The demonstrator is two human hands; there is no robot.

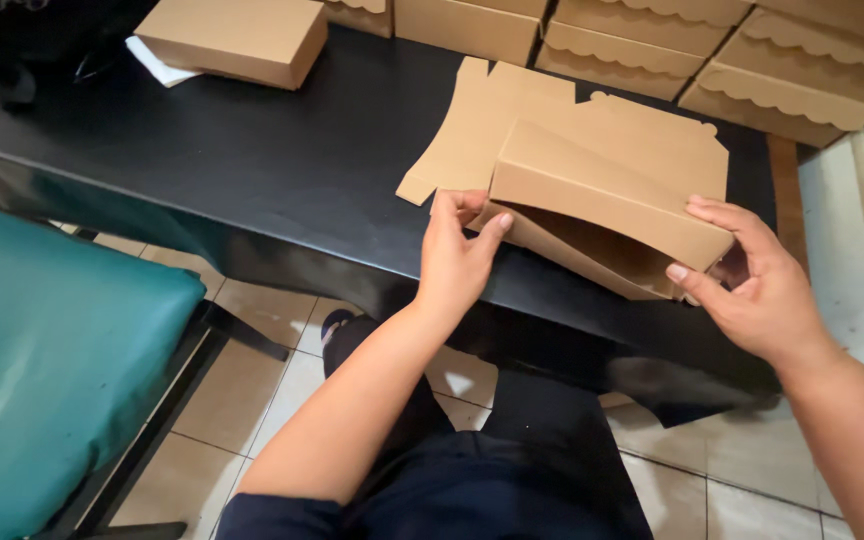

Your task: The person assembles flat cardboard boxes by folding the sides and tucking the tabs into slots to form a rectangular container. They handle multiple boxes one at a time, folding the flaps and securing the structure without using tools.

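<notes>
As we look down past dark trousers and a pale tiled floor (pixel 252 400), we see the teal seat (pixel 42 370) of a chair at our left, close to the black table (pixel 252 160). At the table's near edge both hands grip a half-folded brown cardboard box (pixel 602 195). The left hand (pixel 457 255) pinches the box's left end, thumb on the front wall and fingers curled behind a flap. The right hand (pixel 752 285) clasps the right end, thumb pressed on the near corner and fingers laid over the top edge. The box is tilted, its open side facing us, and it seems to rest partly on the table edge, though the hands hide the contact.

Just behind it lie flat unfolded cardboard blanks (pixel 492 120), overlapped by the box. Farther back, on the left, a finished closed box (pixel 237 40) sits on a white sheet of paper (pixel 157 62). Along the far right, rows of stacked boxes with scalloped lids (pixel 752 60) run out of the frame.
</notes>
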